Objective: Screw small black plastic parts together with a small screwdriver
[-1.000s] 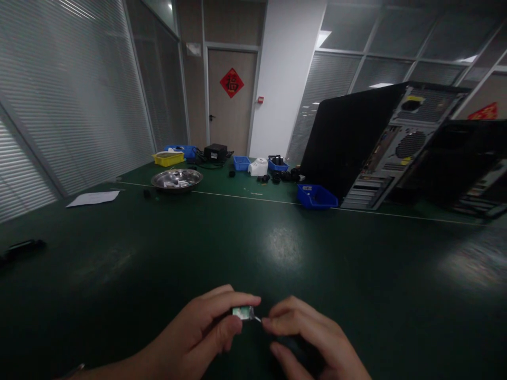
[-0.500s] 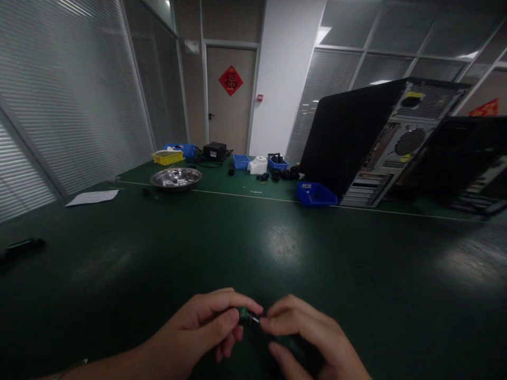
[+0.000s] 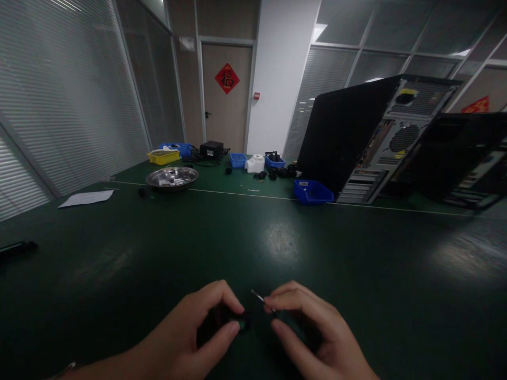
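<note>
My left hand (image 3: 200,324) is closed at the bottom centre, with a small dark part bearing a green circuit board (image 3: 243,324) between thumb and fingers. Much of that part is in shadow or behind the fingers. To its right, my right hand (image 3: 315,322) pinches a thin, shiny metal rod (image 3: 257,295) by its lower end; the tip points up and left. A gap separates the rod from the dark part. Both hands are low over the dark green tabletop (image 3: 206,237).
A steel bowl (image 3: 171,186) with small pieces and a paper sheet (image 3: 87,198) lie left. Behind are a yellow tray (image 3: 163,157), a black box (image 3: 211,150) and a white housing (image 3: 255,164). A blue bin (image 3: 313,193) stands by a large computer case (image 3: 343,134).
The rod has come away from the dark part and now tilts up and left in my right hand. My left index finger has bent and lifted. The view has turned slightly right.
</note>
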Motion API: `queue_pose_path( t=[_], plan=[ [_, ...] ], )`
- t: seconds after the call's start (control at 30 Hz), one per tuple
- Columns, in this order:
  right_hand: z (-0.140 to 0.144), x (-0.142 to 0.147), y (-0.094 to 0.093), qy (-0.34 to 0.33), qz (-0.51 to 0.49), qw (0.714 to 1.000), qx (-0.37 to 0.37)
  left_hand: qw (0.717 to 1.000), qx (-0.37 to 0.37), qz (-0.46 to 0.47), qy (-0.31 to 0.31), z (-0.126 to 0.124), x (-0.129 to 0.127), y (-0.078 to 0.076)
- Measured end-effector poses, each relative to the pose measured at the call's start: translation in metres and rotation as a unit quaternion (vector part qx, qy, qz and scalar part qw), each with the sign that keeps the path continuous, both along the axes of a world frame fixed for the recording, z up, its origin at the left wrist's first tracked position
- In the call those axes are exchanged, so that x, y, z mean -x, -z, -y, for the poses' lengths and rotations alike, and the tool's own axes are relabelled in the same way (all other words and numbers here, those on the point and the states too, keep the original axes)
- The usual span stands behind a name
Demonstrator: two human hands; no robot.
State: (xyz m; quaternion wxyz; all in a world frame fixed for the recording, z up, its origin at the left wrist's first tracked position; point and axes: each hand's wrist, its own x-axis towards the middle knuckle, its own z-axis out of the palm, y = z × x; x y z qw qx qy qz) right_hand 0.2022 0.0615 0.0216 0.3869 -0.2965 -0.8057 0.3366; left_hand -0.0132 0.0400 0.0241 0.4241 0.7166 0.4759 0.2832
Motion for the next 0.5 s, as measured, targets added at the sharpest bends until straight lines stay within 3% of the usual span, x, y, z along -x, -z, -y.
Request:
queue_pose_path(
  t=[0.17, 0.33, 0.5],
  plan=[
    [-0.0013, 0.001, 0.0005, 0.0, -0.001, 1.0, 0.015, 0.996, -0.072, -0.049, 0.033, 0.0, -0.0002, 0.001],
    [-0.001, 0.0011, -0.001, -0.002, 0.001, 1.0, 0.021, 0.994, -0.043, -0.096, 0.028, -0.0008, -0.0001, -0.0016],
    [-0.0001, -0.0004, -0.0005, 0.0, 0.017, 0.999, 0.032, 0.991, -0.021, -0.112, 0.063, -0.0032, 0.0012, -0.0073]
  ],
)
